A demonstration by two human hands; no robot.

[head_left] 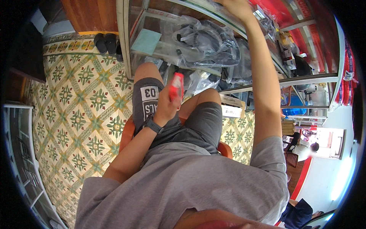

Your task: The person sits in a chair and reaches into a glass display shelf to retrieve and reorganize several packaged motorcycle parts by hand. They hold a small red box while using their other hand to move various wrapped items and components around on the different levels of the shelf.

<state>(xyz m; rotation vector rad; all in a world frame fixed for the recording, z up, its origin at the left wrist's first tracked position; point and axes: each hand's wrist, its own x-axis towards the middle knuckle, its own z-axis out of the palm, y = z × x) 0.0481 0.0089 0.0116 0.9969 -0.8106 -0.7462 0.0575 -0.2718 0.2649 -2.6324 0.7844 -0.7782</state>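
In front of my lap, my left hand (168,102) is closed around a small red object with pale markings (177,84), held upright. It may be a slim packet or box; blur hides its exact kind. My right arm stretches far forward over the glass display case (207,8). At the upper picture edge, my right hand (235,8) is partly cut off, so its fingers and anything in them are hidden. Inside the case, below that hand, lie dark parts in clear plastic bags (207,42). A pale green sheet (146,41) rests beside them on the shelf.
I sit on an orange-brown chair (225,150) close to the case. A cardboard box (232,108) stands near my right knee. Dark sandals (105,42) lie on the patterned tile floor (82,110). A glass cabinet (28,164) is at far left. People (305,150) appear at far right.
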